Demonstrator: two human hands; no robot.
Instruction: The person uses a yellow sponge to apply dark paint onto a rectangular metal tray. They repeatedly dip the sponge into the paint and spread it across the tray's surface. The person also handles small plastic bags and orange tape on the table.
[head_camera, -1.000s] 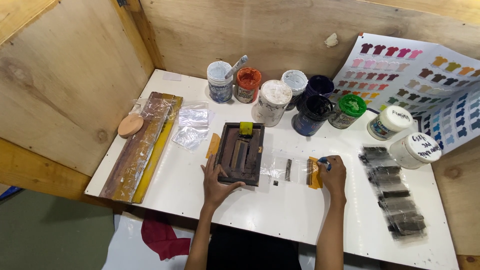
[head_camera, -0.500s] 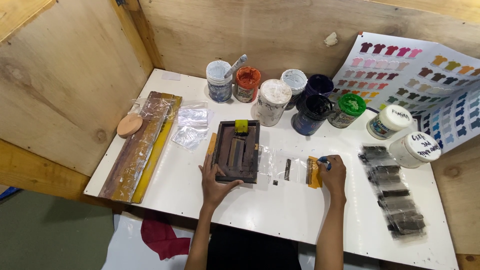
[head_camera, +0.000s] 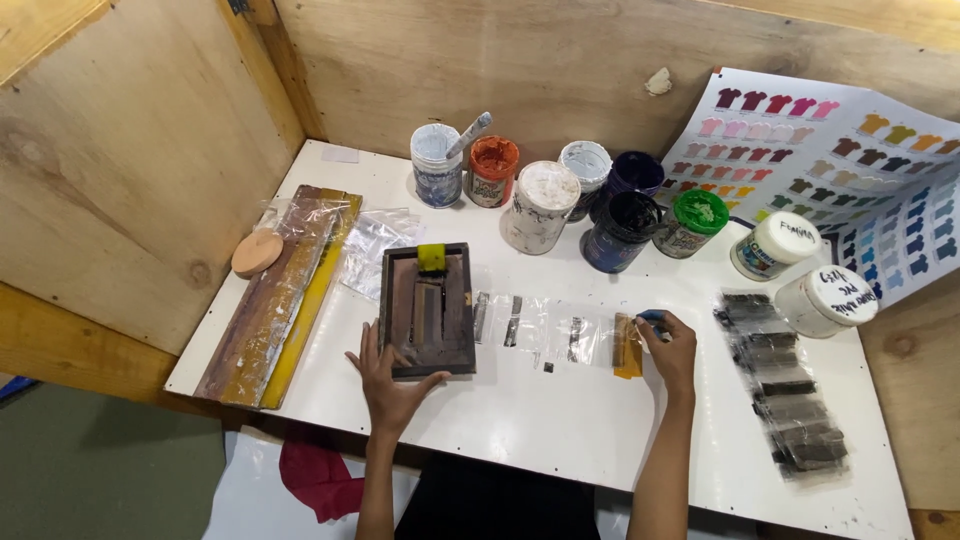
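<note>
Frame: small dark rectangular printing frame, flat on the white table, left of frame centre; a yellow tab sits at its upper edge.
Left hand: left hand lies open, fingers spread, palm down on the table, fingertips touching the lower left corner of the frame.
Right hand: right hand, right of centre, fingers curled closed on a small blue-tipped tool, just beside an orange strip.
Film: clear plastic sheet with small dark printed marks lies between the frame and the orange strip.
Jars: cluster of open paint jars along the upper middle of the table; one at the upper left holds a stirring stick; two white-lidded jars stand at the right.
Prints: row of dark printed strips at the lower right of the table.
Chart: colour chart of small shirt shapes leans at the upper right.
Board: long stained board under plastic wrap at the left edge, a round wooden disc beside it.
</note>
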